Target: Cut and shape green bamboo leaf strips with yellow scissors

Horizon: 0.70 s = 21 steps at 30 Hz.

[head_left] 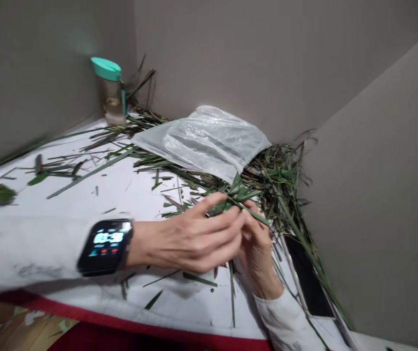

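My left hand (pixel 190 239), with a black smartwatch (pixel 105 245) on its wrist, reaches across from the left and pinches a small folded piece of green leaf strips (pixel 235 199). My right hand (pixel 256 248) comes up from below and grips the same leaf piece, its fingers closed against the left fingertips. Both hands meet above the white table (pixel 66 209), close to a heap of long green leaves (pixel 282 180) by the right wall.
A clear plastic bag (pixel 205 139) lies on the leaves at the back. A glass jar with a teal lid (pixel 111 90) stands in the far corner. Leaf scraps (pixel 63 168) litter the table. A dark phone (pixel 309 282) lies at right. Grey walls enclose three sides.
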### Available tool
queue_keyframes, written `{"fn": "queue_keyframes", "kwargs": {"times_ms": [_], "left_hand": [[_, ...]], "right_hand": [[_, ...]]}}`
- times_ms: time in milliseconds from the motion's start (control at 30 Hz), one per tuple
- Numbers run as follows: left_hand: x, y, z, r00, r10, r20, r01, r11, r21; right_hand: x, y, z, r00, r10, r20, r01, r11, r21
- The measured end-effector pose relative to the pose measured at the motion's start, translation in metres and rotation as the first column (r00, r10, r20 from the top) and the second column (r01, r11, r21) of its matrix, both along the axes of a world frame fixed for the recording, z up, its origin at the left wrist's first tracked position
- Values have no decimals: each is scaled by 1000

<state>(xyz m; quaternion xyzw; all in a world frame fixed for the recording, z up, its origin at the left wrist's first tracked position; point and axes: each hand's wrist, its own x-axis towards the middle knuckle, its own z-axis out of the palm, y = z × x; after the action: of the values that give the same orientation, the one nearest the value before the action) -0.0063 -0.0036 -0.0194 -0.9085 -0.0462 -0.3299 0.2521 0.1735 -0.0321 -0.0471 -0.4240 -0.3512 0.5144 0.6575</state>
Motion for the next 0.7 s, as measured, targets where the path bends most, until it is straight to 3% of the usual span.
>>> {"fn": "queue_keyframes", "kwargs": {"times_ms": [67,100,167,200,233,300,367,467,567,700], "left_hand": [[-10,3,-8,988,32,152,-13,992,-128],[-15,6,-13,973,102,209,-49,969,-244],[-23,13,-20,915,259,310,-75,863,-500],[-26,17,-22,877,344,336,-54,764,-643],[-28,20,-24,866,389,314,3,624,-781],[-29,24,-24,880,403,253,133,302,-944],[-29,25,-24,906,334,259,265,29,-964],[-26,22,-26,885,272,378,440,-222,-870],[-24,17,-27,841,293,454,538,-367,-759],[-24,12,-21,827,358,434,558,-422,-715]], "right_hand": [[-1,0,-1,1000,-11,21,11,1000,14],[-1,0,-1,999,-8,35,6,999,40],[-1,0,-3,997,32,69,-38,995,88],[-1,0,-4,995,58,85,-67,992,109],[-1,-1,-4,992,83,98,-95,988,121],[-1,-2,-5,987,113,117,-128,983,134],[-2,-4,-5,983,121,138,-140,981,135],[-3,-7,-4,978,131,165,-152,980,127],[-5,-10,-3,972,180,153,-198,974,109],[-7,-15,-2,957,252,145,-266,960,88]]}}
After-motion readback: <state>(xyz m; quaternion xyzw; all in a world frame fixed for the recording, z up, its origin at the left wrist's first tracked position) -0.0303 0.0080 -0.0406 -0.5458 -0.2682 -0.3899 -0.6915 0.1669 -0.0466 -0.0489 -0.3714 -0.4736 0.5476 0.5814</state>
